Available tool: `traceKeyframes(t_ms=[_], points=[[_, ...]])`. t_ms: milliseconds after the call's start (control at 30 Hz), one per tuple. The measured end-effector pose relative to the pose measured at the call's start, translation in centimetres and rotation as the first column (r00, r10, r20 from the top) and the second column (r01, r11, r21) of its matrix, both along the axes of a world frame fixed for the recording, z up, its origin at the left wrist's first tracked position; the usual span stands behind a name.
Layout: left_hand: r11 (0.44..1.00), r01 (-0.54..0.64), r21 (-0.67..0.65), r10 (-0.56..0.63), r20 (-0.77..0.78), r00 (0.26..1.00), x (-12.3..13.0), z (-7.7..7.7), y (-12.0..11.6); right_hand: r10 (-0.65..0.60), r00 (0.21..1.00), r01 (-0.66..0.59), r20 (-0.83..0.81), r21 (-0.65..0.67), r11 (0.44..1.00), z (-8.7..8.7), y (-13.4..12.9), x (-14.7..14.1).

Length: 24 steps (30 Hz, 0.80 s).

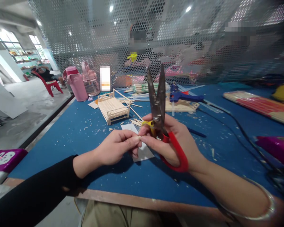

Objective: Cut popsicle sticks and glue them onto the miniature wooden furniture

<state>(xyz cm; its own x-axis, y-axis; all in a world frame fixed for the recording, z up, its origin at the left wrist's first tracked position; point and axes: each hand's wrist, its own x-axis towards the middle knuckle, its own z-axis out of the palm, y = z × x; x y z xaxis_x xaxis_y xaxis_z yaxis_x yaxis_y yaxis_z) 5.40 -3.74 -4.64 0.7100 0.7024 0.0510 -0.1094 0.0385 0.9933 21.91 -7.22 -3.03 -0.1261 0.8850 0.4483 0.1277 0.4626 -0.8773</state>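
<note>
Red-handled scissors (pixel 177 154) hang on my right hand (pixel 165 135), their dark blades pointing up and slightly apart. The thumb and fingers of that hand are also pinched at a tiny pale piece (pixel 139 137). Closed in a pinch, my left hand (pixel 119 145) meets the right at the same piece, too small to name. A yellow item (pixel 148 123) shows beside the right fingers. Below the hands lies a white paper (pixel 144 154) on the blue table. Beyond them stands a small bed-like frame of wooden sticks (pixel 114 107), with loose sticks (pixel 136 122) near it.
A blue glue gun (pixel 186 96) with a black cable lies behind the hands. Pink bottle (pixel 77 83), clear pink-topped bottle (pixel 91 83) and lit phone (pixel 105 78) stand back left. Stick packs (pixel 257 105) and a purple object (pixel 276 148) are right. A person (pixel 46 74) sits far left.
</note>
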Motion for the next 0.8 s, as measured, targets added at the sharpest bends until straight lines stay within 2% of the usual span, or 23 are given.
traceKeyframes(t_ms=[167, 367, 500, 567, 633, 733, 800], points=[[0.998, -0.064, -0.028, 0.065, 0.033, 0.997, 0.1, 0.0, -0.3, -0.027, 1.0, 0.027, -0.014, -0.001, 1.0, 0.1, 0.3, 0.1], [0.983, -0.117, -0.143, 0.132, 0.102, 0.986, 0.5, -0.2, -0.6, -0.031, 0.995, 0.029, -0.096, -0.025, 0.999, 0.0, 0.2, -0.4], [0.981, -0.121, -0.151, 0.143, 0.144, 0.979, 0.4, 0.0, -0.7, -0.087, 0.994, 0.087, -0.064, -0.007, 0.996, -0.4, 0.1, -0.4], [0.981, -0.124, -0.15, 0.149, 0.173, 0.974, 0.4, 0.0, -0.6, -0.134, 0.99, 0.132, 0.03, 0.058, 0.989, -0.6, 0.3, -0.1], [0.981, -0.132, -0.144, 0.159, 0.2, 0.967, 0.2, 0.0, -0.5, -0.175, 0.966, 0.145, 0.192, 0.163, 0.976, -0.7, 0.5, 0.5], [0.985, -0.142, -0.094, 0.16, 0.229, 0.96, 0.0, -0.2, -0.2, -0.205, 0.881, 0.064, 0.425, 0.322, 0.944, -0.6, 0.8, 1.2], [0.991, -0.127, -0.044, 0.134, 0.244, 0.96, -0.2, -0.4, 0.1, -0.2, 0.834, -0.011, 0.515, 0.377, 0.926, -0.5, 0.9, 1.4]])
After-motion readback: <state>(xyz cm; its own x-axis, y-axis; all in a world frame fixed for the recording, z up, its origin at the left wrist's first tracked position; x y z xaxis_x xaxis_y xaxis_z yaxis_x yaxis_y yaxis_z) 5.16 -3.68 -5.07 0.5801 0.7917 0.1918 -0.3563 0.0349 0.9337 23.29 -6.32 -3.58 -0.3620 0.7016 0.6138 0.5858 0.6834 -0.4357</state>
